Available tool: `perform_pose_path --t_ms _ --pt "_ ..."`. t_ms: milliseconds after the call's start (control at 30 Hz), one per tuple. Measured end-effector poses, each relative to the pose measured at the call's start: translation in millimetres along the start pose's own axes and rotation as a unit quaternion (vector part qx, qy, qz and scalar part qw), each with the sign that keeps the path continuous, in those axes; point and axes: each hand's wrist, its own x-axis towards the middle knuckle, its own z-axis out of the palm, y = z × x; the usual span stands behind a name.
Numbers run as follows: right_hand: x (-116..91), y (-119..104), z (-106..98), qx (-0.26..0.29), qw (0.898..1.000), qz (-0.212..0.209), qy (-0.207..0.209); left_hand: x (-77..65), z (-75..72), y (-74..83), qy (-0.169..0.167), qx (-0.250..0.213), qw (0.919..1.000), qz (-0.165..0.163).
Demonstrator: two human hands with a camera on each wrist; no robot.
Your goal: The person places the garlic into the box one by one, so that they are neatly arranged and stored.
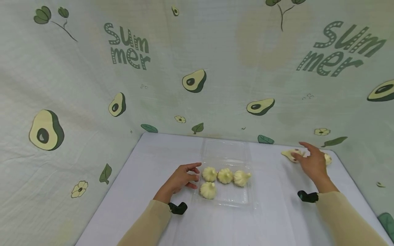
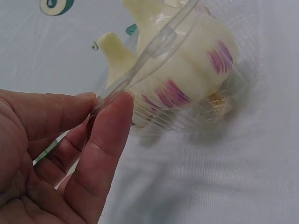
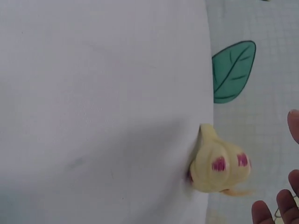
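A clear plastic clamshell box (image 1: 231,198) holds several pale garlic bulbs (image 1: 225,176), three in a row at its back and another at front left. My left hand (image 1: 183,177) is at the box's left side; in the left wrist view its thumb and finger (image 2: 110,126) pinch the clear rim (image 2: 154,49), with bulbs showing through the plastic. At the back right, my right hand (image 1: 314,165) hovers with fingers spread over two more garlic bulbs, one bulb (image 1: 288,154) to its left and another (image 1: 328,159) partly hidden behind it. The right wrist view shows a purple-marked garlic bulb (image 3: 219,163) beside the fingertips.
The box's transparent lid (image 1: 226,149) lies folded back toward the wall. A white-covered table (image 1: 154,153) runs up to a cloth backdrop (image 1: 221,51) printed with avocados and lettering, which also closes in the left and right sides.
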Motion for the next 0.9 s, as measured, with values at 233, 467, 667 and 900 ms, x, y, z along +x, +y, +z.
perform_pose_path --t_ms 233,467,667,900 --pt "14.9 14.2 3.1 -0.004 1.000 -0.017 -0.024 -0.6 0.6 1.5 -0.001 0.002 1.0000 0.003" --pt "24.5 27.4 10.2 0.002 0.997 -0.003 -0.076 -0.9 1.4 0.8 0.001 0.001 1.0000 0.002" --pt "26.1 41.3 18.5 0.004 0.996 0.019 -0.087 -1.0 2.6 0.7 -0.001 0.001 1.0000 0.002" --pt "26.1 48.6 28.8 0.003 0.999 0.000 -0.048 -1.0 1.9 1.0 0.003 0.002 1.0000 0.004"
